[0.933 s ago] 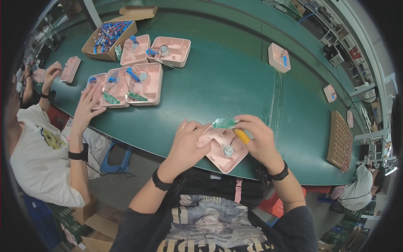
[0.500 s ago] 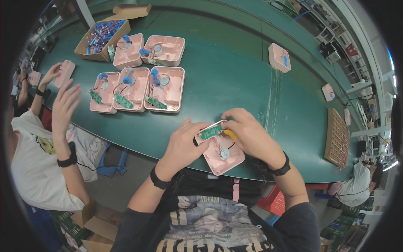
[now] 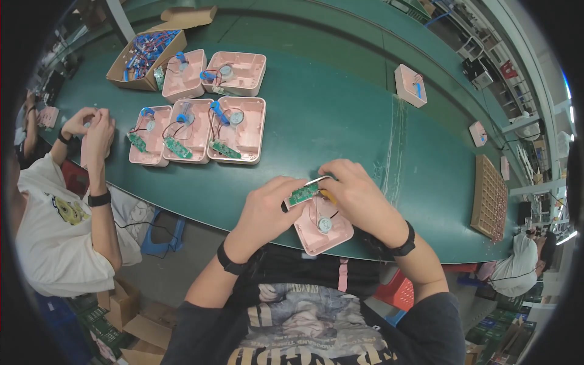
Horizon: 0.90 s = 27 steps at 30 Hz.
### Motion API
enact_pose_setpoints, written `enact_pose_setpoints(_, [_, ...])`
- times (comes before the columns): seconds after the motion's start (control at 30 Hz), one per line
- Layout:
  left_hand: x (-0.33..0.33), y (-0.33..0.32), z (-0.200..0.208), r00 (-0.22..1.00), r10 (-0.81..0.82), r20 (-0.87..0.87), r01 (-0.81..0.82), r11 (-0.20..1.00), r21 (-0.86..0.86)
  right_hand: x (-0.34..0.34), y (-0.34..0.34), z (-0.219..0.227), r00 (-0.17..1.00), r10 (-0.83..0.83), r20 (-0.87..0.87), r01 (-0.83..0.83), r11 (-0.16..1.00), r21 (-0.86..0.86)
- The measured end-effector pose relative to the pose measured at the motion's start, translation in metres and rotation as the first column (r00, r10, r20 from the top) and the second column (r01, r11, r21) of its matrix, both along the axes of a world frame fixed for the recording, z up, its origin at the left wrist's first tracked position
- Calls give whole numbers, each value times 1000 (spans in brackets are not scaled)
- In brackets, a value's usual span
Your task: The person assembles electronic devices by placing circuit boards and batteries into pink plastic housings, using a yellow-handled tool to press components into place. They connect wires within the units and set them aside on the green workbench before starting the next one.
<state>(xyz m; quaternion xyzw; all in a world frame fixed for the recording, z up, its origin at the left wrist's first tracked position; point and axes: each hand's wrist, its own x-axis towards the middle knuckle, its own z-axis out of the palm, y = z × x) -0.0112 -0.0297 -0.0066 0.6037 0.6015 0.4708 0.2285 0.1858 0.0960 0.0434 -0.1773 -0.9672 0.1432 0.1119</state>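
A pink plastic housing (image 3: 322,230) lies at the near edge of the green table (image 3: 340,103), with a small round silver part and thin wires inside it. My left hand (image 3: 267,210) pinches a small green circuit board (image 3: 303,194) over the housing's far end. My right hand (image 3: 359,194) grips the housing's far corner and touches the board, with a yellow piece showing under its fingers.
Several pink housings (image 3: 237,128) with green boards and blue parts sit at the left. A cardboard box (image 3: 145,58) of blue parts stands behind them. Single pink housings (image 3: 409,85) lie further right, beside a brown grid tray (image 3: 490,198). A co-worker's hands (image 3: 94,131) work at far left.
My hands have turned the green board and brought it lower onto the housing. The co-worker's hands have drawn back from the row of housings toward the table's left edge.
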Motion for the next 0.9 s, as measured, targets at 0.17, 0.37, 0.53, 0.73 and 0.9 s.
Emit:
enact_pose_setpoints(0.17, [-5,-3,-1,987,-41,-156,46,999,24,-3,2,-7,999,-8,35,11,996,-88])
enact_pose_setpoints(0.37, [-6,-6,-6,947,4,-322,32,994,107,14,17,5,994,-91,-52,73,958,-276])
enact_pose_setpoints(0.53, [-7,-7,-7,951,79,-299,-44,991,123,28,6,5,969,-246,33,248,962,-116])
enact_pose_setpoints(0.73, [-7,-5,-9,938,119,-325,-84,989,119,23,-28,5,981,-187,-59,181,978,-106])
enact_pose_setpoints(0.9, [-6,-1,-9,945,140,-295,-100,984,147,15,-30,-10,962,-232,-145,190,948,-254])
